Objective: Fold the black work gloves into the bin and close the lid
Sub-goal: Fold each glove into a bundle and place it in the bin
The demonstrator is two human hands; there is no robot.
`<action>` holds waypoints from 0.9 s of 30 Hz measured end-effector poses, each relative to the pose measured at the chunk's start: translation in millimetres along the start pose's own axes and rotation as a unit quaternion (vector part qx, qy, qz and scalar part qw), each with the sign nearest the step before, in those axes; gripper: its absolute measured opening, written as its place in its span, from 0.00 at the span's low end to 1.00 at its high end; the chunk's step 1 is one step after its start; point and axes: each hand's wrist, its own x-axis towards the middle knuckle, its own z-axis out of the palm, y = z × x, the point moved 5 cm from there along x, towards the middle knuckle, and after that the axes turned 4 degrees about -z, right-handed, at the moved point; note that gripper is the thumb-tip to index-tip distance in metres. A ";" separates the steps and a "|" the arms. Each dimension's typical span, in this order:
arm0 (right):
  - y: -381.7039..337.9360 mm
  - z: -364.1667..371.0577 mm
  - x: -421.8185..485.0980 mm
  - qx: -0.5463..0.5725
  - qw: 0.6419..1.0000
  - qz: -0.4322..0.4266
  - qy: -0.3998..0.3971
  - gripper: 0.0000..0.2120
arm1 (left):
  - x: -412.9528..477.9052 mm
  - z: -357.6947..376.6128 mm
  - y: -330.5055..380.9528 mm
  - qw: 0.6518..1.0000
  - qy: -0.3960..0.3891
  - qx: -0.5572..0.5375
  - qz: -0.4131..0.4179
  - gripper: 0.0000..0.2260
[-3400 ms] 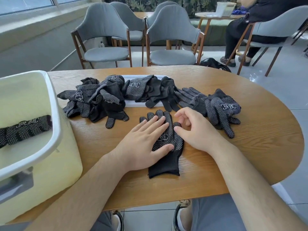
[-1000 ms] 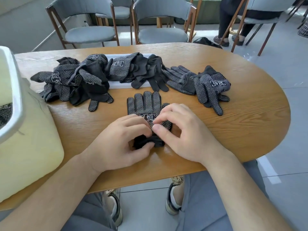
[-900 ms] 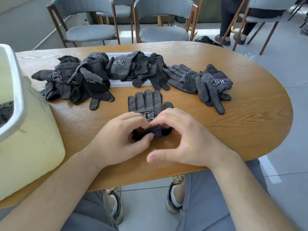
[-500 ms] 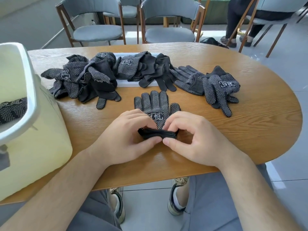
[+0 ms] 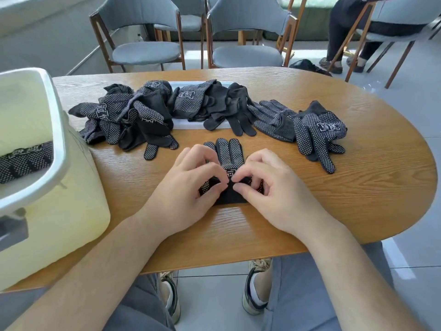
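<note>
Fabric like this looks thin, limp and very light, a black knit with pale grip dots on one face, so the glove (image 5: pixel 228 154) being worked should not slip and has nothing in it to break. It also has no stiffness, and a fold will likely spring open once let go. It lies on the table (image 5: pixel 358 187) midway along the near edge, its fingers pointing to the far edge and its cuff end turned up into a short fold. Both hands pinch that fold: the left hand (image 5: pixel 191 187) nips its left part between thumb and forefinger, and the right hand (image 5: pixel 272 189) does the same beside it, the fingertips almost touching. Whether one glove or a stacked pair sits under them is hard to tell, as the hands cover most of it.

The best hold is the folded edge itself — thumbs behind, fingers on top, spread across the full width so the roll stays even and tight.

The bin (image 5: pixel 71 199) stands open at the left edge with a rolled glove (image 5: pixel 23 161) inside. Loose gloves (image 5: pixel 133 113) are heaped along the far edge, partly over a flat white panel (image 5: pixel 191 124)
</note>
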 end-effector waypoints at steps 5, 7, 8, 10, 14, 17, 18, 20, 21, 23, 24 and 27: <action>-1.7 -6.6 -1.8 -0.081 0.995 -0.050 0.001 0.11 | -3.7 -2.9 1.1 0.996 -0.023 0.076 0.030 0.15; -2.4 -8.5 -5.2 -0.082 0.994 -0.059 -0.038 0.16 | -7.1 -6.0 1.0 0.994 -0.039 0.099 0.032 0.21; -2.0 -8.9 -7.1 -0.091 0.993 -0.059 -0.054 0.18 | -7.9 -6.7 0.6 0.992 -0.047 0.108 0.033 0.23; -1.1 -9.5 -8.7 -0.106 0.991 -0.058 -0.064 0.19 | -6.6 -6.8 -1.3 0.991 -0.049 0.118 0.030 0.22; -0.3 -7.9 -5.0 -0.096 0.993 -0.062 -0.031 0.12 | -4.8 -5.8 -1.9 0.992 -0.020 0.117 0.032 0.14; 1.3 -7.8 -3.0 -0.071 0.996 -0.051 -0.025 0.09 | -4.5 -5.1 -3.8 0.996 -0.023 0.079 0.023 0.11; 1.0 -8.4 -2.7 -0.057 0.997 -0.047 -0.027 0.08 | -4.2 -5.5 -3.9 0.997 -0.023 0.066 0.016 0.11; 0.7 -10.5 -3.1 -0.026 0.999 -0.035 -0.023 0.07 | -3.5 -8.3 -2.2 0.999 -0.014 0.034 -0.003 0.11; 0.4 -11.3 -3.8 -0.009 1.000 -0.021 -0.022 0.06 | -3.5 -10.4 -0.4 1.000 -0.008 0.012 -0.015 0.10; -0.3 -11.2 -5.1 0.018 1.000 0.008 -0.023 0.08 | -3.9 -12.7 1.4 0.999 -0.004 -0.031 -0.035 0.09; -1.1 -10.7 -5.5 0.027 0.999 0.016 -0.023 0.09 | -4.0 -12.8 1.2 0.998 -0.005 -0.046 -0.043 0.08; -1.7 -7.7 -3.6 0.026 0.999 0.024 -0.004 0.09 | -3.0 -10.0 -1.0 0.998 -0.006 -0.046 -0.041 0.07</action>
